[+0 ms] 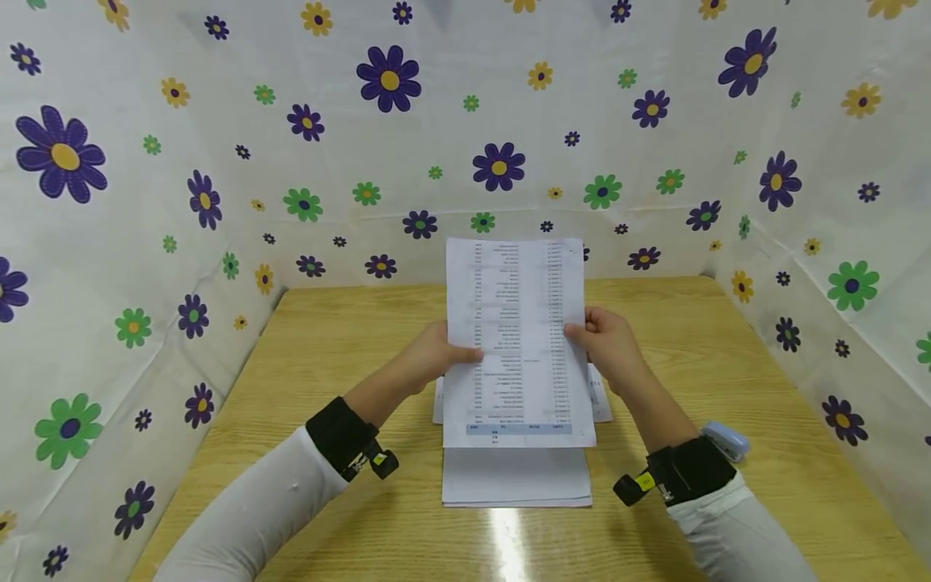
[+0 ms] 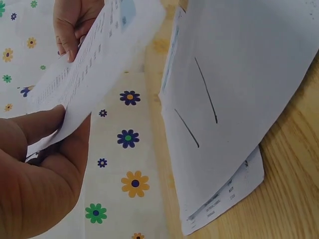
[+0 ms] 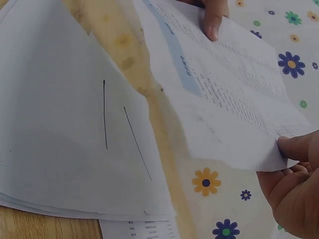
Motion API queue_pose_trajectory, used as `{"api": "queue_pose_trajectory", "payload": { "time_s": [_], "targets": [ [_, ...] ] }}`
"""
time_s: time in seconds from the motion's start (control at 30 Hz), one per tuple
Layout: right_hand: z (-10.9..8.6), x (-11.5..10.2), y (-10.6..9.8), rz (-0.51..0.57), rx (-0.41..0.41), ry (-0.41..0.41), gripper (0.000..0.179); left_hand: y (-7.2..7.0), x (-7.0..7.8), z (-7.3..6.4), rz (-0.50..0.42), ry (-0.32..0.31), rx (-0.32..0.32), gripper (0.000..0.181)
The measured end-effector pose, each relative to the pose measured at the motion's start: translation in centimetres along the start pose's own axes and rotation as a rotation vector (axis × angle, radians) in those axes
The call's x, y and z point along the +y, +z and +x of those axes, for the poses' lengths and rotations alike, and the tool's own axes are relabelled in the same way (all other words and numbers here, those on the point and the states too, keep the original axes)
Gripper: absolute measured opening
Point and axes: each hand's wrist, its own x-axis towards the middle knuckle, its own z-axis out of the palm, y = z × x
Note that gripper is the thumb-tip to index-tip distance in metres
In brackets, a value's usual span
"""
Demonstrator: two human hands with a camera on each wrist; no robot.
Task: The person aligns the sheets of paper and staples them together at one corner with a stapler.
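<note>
**Printed papers, with no readable words**

A raised sheet (image 1: 541,384) carries columns of small dark print, with more in a blue band (image 1: 519,429) across its near end; all of it is too small and blurred to read. Two black pen strokes (image 3: 105,114) mark the top of a paper pile (image 3: 55,129), spelling nothing. Print on a lower sheet (image 2: 227,203) jutting from beneath that pile is likewise illegible.

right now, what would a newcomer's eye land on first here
Probably the printed sheet in the grip of the left hand and right hand, above more papers on the wooden table. Then the brightly flowered white cloth behind. A blue object, perhaps a stapler, shows beside the right wristband.
</note>
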Motion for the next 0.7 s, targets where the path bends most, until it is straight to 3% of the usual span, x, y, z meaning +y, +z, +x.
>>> {"api": "queue_pose_trajectory", "payload": {
  "time_s": [0.13, 0.3, 0.43, 0.7],
  "targets": [
    [-0.4, -0.3, -0.2, -0.010, 0.003, -0.004, 0.039, -0.7, 0.2, -0.1, -0.055, 0.006, 0.005, 0.039],
    [-0.6, -0.3, -0.3, -0.015, -0.018, 0.003, 0.039, -1.7, 0.3, -0.2, -0.138, 0.009, 0.108, 0.032],
    [-0.8, 0.0, -0.2, -0.050, -0.046, 0.014, 0.038, -2.0, 0.0, -0.5, -0.103, -0.033, 0.159, 0.027],
    [-1.1, 0.9, -0.2, -0.126, -0.110, 0.060, 0.036, -1.8, -0.9, -1.0, -0.031, -0.104, 0.176, 0.023]
  ]
}}
